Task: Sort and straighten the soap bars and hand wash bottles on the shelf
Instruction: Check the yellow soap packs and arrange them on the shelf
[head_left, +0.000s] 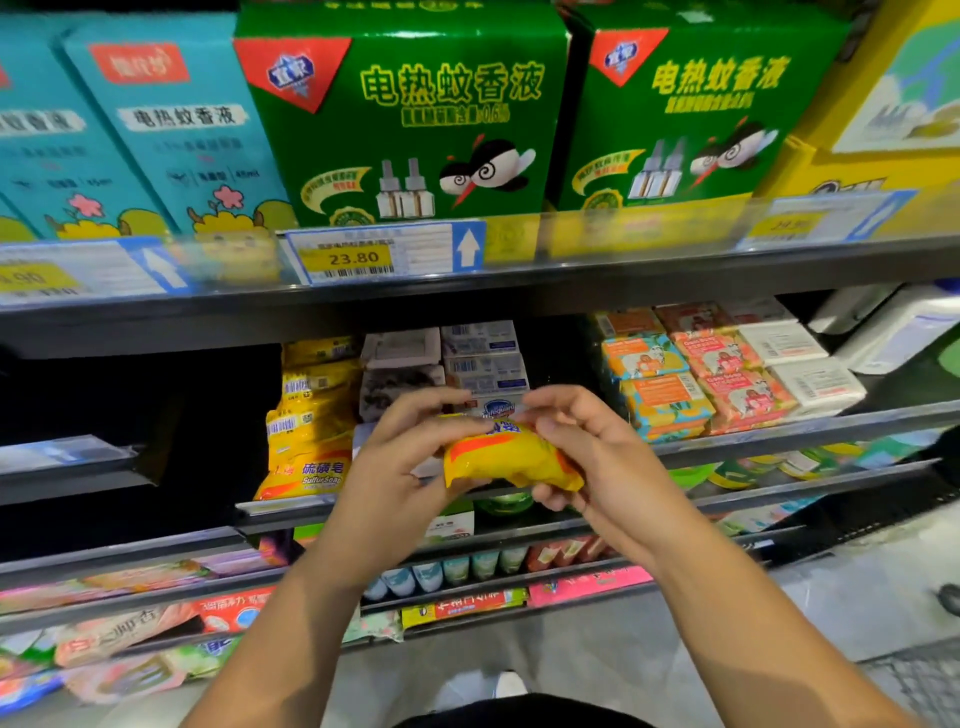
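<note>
Hands hold one yellow soap pack (511, 457) in front of the shelf (779, 439): left hand (410, 457) and right hand (587, 457) fingers pinch its ends. Slippery wrap might slide, dropping it past the yellow stack (309, 421) behind.

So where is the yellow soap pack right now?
Head view, centre: the yellow soap pack is gripped between the left hand and right hand, in front of the shelf, just right of the sulfur soap stack.
</note>
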